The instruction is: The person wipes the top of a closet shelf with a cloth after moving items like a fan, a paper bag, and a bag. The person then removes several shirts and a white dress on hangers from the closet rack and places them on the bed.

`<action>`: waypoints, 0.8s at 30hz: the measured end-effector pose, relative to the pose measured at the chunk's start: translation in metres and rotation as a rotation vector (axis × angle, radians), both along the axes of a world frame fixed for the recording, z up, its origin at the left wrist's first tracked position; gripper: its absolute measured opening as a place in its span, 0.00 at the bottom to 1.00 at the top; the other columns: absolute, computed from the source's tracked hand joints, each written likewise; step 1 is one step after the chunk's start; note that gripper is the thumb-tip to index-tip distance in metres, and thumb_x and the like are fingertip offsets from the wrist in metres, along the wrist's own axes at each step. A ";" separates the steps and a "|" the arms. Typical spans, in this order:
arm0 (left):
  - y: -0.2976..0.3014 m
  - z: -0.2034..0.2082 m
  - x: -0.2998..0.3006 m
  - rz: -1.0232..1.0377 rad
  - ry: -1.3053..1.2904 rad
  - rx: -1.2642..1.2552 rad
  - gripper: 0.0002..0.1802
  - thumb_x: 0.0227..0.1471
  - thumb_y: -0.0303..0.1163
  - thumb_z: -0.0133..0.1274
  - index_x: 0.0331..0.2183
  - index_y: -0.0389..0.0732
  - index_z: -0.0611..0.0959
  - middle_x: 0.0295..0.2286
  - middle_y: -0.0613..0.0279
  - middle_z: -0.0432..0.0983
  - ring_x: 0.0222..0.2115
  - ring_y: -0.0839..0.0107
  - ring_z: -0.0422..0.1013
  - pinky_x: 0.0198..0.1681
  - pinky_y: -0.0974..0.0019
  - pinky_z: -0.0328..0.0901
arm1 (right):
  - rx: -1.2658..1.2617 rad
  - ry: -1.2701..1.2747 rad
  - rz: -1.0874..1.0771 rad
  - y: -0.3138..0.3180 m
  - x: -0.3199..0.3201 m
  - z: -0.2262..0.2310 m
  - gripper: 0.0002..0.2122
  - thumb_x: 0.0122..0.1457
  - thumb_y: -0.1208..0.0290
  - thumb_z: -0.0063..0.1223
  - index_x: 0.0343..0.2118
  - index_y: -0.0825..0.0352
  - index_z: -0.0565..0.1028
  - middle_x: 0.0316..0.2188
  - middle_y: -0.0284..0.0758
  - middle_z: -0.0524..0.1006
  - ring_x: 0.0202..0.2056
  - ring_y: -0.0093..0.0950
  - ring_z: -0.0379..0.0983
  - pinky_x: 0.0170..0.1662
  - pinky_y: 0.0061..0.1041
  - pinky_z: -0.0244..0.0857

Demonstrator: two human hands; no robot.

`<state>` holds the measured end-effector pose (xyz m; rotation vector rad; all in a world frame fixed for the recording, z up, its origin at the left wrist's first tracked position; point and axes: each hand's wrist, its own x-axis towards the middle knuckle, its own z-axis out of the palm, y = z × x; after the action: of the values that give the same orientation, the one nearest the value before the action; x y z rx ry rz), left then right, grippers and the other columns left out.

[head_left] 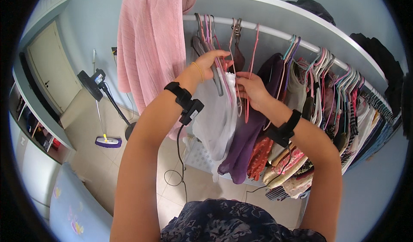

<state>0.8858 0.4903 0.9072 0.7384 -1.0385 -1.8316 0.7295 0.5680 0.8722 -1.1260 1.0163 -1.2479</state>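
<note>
A sheer white garment [215, 130] hangs between my hands, below a cluster of pink and grey hangers [220, 83]. My left hand [208, 64] is closed around the pink hangers just above the garment, its fingertips partly hidden behind them. At the garment's upper right edge, my right hand [254, 90] pinches the white fabric between thumb and fingers. Beside that hand, a bare pink hanger [248, 91] dangles from the white rail [275, 32]. A dark purple garment [245, 143] hangs just behind and below my right hand.
Many clothes on hangers [327, 95] crowd the rail to the right. A pink towel-like cloth [150, 35] drapes down at the left of the white shelf [258, 0]. On the floor stand a purple mop [108, 142] and a black fan [91, 86]. A blue bed cover [81, 203] lies lower left.
</note>
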 end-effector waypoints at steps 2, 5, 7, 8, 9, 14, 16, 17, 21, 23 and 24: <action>0.000 0.001 0.004 -0.083 0.071 -0.044 0.09 0.43 0.30 0.54 0.29 0.38 0.75 0.25 0.61 0.73 0.23 0.75 0.69 0.25 0.71 0.67 | -0.041 0.024 -0.011 0.001 0.005 0.004 0.13 0.50 0.78 0.46 0.41 0.71 0.65 0.24 0.32 0.71 0.22 0.20 0.67 0.24 0.18 0.63; 0.004 0.004 0.003 -0.096 0.137 -0.072 0.09 0.44 0.31 0.54 0.30 0.37 0.76 0.25 0.63 0.73 0.21 0.76 0.67 0.25 0.73 0.66 | -0.095 0.003 -0.034 0.000 0.009 0.011 0.12 0.49 0.78 0.47 0.39 0.71 0.67 0.22 0.30 0.71 0.18 0.17 0.64 0.20 0.16 0.60; 0.001 0.004 0.011 -0.037 0.121 -0.082 0.11 0.44 0.32 0.55 0.31 0.37 0.77 0.22 0.67 0.71 0.20 0.78 0.65 0.24 0.73 0.65 | -0.179 -0.126 0.053 0.001 0.020 0.016 0.11 0.50 0.78 0.48 0.38 0.71 0.68 0.23 0.30 0.71 0.20 0.17 0.65 0.21 0.15 0.59; -0.001 0.006 0.016 -0.054 0.143 -0.119 0.11 0.44 0.33 0.55 0.31 0.38 0.77 0.20 0.68 0.70 0.20 0.78 0.65 0.23 0.73 0.64 | -0.174 -0.138 0.013 0.002 0.026 0.018 0.12 0.50 0.78 0.48 0.40 0.71 0.67 0.25 0.30 0.72 0.22 0.17 0.65 0.23 0.15 0.60; -0.001 0.009 0.018 -0.072 0.165 -0.155 0.11 0.44 0.33 0.55 0.30 0.38 0.77 0.19 0.69 0.68 0.19 0.79 0.65 0.23 0.73 0.63 | -0.176 -0.135 0.010 0.002 0.029 0.018 0.12 0.50 0.78 0.48 0.40 0.71 0.67 0.25 0.30 0.72 0.22 0.17 0.65 0.23 0.15 0.60; 0.015 0.023 0.021 -0.106 0.217 -0.168 0.11 0.44 0.25 0.53 0.34 0.40 0.73 0.18 0.68 0.67 0.18 0.79 0.65 0.22 0.77 0.62 | -0.218 -0.228 0.019 0.001 0.029 0.022 0.17 0.52 0.75 0.47 0.45 0.69 0.63 0.31 0.34 0.73 0.28 0.21 0.69 0.29 0.17 0.63; 0.015 0.025 0.026 -0.109 0.214 -0.175 0.12 0.44 0.24 0.53 0.35 0.40 0.72 0.19 0.68 0.67 0.18 0.79 0.65 0.22 0.76 0.62 | -0.284 -0.070 -0.035 0.005 0.024 0.033 0.17 0.55 0.73 0.44 0.48 0.67 0.60 0.33 0.36 0.73 0.30 0.24 0.70 0.30 0.21 0.66; 0.015 0.026 0.027 -0.116 0.207 -0.178 0.13 0.45 0.24 0.52 0.36 0.40 0.72 0.19 0.67 0.68 0.18 0.79 0.65 0.22 0.76 0.62 | -0.287 -0.089 -0.032 0.002 0.021 0.036 0.17 0.56 0.73 0.42 0.49 0.66 0.60 0.35 0.37 0.72 0.31 0.25 0.70 0.30 0.24 0.68; 0.018 0.035 0.032 -0.075 0.219 -0.235 0.17 0.44 0.23 0.53 0.40 0.39 0.70 0.22 0.66 0.69 0.19 0.77 0.67 0.24 0.73 0.64 | -0.199 -0.106 0.048 0.015 0.023 0.044 0.18 0.56 0.72 0.41 0.51 0.65 0.59 0.36 0.36 0.72 0.32 0.24 0.70 0.32 0.23 0.68; 0.019 0.037 0.038 -0.079 0.202 -0.306 0.19 0.43 0.24 0.54 0.40 0.39 0.71 0.24 0.65 0.71 0.20 0.76 0.68 0.25 0.71 0.65 | -0.198 -0.084 0.076 0.025 0.028 0.039 0.18 0.57 0.72 0.41 0.51 0.64 0.59 0.37 0.36 0.71 0.33 0.24 0.70 0.32 0.22 0.68; 0.024 0.037 0.038 -0.091 0.184 -0.363 0.20 0.41 0.25 0.56 0.39 0.40 0.71 0.26 0.63 0.73 0.22 0.76 0.68 0.26 0.69 0.66 | -0.221 -0.085 0.093 0.034 0.032 0.033 0.17 0.57 0.72 0.41 0.51 0.63 0.61 0.37 0.33 0.71 0.34 0.21 0.69 0.34 0.20 0.65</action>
<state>0.9235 0.5147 0.9441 0.3046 -1.2524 -1.6840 0.7611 0.6025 0.9050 -1.2631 0.7673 -1.3444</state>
